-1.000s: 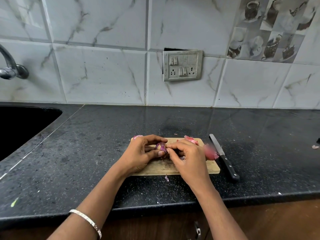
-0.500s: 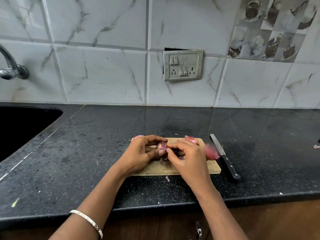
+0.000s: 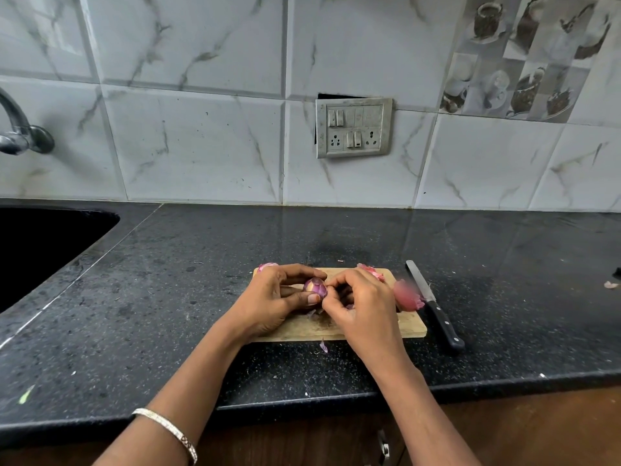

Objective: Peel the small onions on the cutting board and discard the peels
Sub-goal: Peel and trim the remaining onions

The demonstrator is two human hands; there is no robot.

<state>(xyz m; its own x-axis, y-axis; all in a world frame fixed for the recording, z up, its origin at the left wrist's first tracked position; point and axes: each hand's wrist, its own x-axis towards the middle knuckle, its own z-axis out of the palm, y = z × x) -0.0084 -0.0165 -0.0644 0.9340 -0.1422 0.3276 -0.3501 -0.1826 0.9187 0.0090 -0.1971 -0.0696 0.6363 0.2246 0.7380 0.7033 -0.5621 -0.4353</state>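
Over the wooden cutting board (image 3: pixel 411 326) my left hand (image 3: pixel 274 302) grips a small purple onion (image 3: pixel 315 286) between thumb and fingers. My right hand (image 3: pixel 364 306) pinches the onion's skin at its right side with curled fingers. Another onion (image 3: pixel 267 266) peeks out behind my left hand at the board's far left corner. Pink peels (image 3: pixel 371 272) lie at the board's far right, and a blurred pink piece (image 3: pixel 406 295) sits at its right edge. One peel scrap (image 3: pixel 323 346) lies on the counter in front of the board.
A black-handled knife (image 3: pixel 433 306) lies on the black counter (image 3: pixel 151 314) just right of the board. The sink (image 3: pixel 40 250) and tap (image 3: pixel 20 132) are at the left. A switch plate (image 3: pixel 353 127) is on the tiled wall behind.
Both hands stay over the board on the same onion. More of the onion's pale top shows now as my right fingers work at its skin.
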